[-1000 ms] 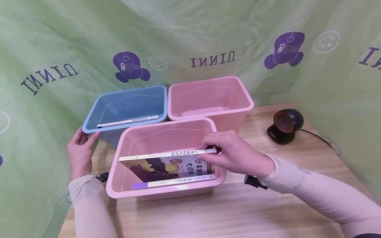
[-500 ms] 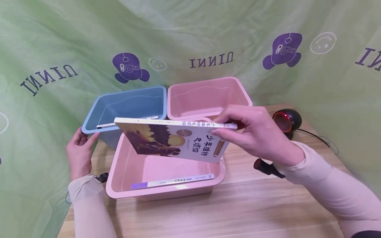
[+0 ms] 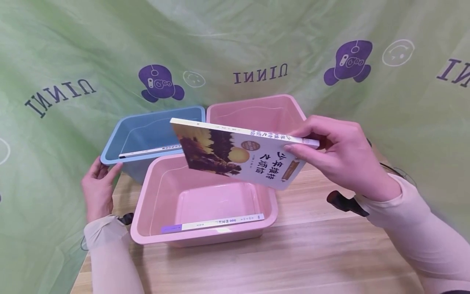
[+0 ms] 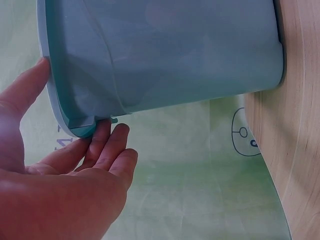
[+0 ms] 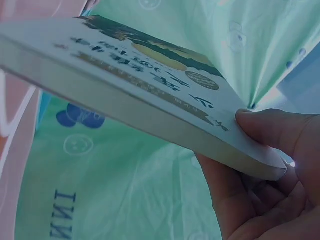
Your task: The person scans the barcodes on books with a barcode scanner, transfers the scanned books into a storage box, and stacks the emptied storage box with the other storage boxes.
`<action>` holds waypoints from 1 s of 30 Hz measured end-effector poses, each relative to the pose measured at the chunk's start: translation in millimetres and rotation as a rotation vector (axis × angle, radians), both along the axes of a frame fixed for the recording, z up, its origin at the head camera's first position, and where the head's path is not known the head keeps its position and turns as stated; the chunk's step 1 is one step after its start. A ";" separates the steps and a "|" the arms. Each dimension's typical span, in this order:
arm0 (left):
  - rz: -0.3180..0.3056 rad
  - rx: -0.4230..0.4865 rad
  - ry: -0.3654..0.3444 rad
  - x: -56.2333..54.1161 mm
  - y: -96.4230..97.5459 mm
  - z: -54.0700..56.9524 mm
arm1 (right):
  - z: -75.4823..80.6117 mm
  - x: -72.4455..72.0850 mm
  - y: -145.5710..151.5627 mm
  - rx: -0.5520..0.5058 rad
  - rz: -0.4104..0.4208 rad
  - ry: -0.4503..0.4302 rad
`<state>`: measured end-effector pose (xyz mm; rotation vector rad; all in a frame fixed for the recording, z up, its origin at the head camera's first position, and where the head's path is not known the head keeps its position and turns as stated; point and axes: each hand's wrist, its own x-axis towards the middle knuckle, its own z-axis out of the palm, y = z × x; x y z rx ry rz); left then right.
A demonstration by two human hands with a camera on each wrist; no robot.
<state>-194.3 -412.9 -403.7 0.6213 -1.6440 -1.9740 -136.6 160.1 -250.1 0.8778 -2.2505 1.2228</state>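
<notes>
My right hand (image 3: 339, 157) pinches a paperback book (image 3: 235, 153) by the end of its white spine, thumb on the cover. Its cover shows a yellow sun, dark trees and Chinese characters; the book hangs tilted above the front pink bin (image 3: 205, 239). The right wrist view has the thumb (image 5: 272, 127) on the cover and the fingers behind. At the far left, my left hand (image 3: 98, 192) holds the corner of the blue bin (image 3: 141, 167), with its fingertips at the rim in the left wrist view. Another book (image 3: 216, 223), purple and white along its spine, stands inside the front pink bin.
A white-spined book (image 3: 152, 151) leans in the blue bin. Behind stands a second pink bin (image 3: 253, 110), partly hidden by the held book. A black device's cable (image 3: 394, 169) shows behind my right hand. A green curtain (image 3: 220, 41) backs the wooden table (image 3: 293, 261).
My right hand has lifted the paperback out of the front pink bin and carried it up and to the right. The left hand has stayed at the blue bin's corner.
</notes>
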 end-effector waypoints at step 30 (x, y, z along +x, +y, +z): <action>0.002 0.004 0.028 -1.1 0.1 -1.7 | -45.6 18.7 121.7 -0.170 -0.436 -0.166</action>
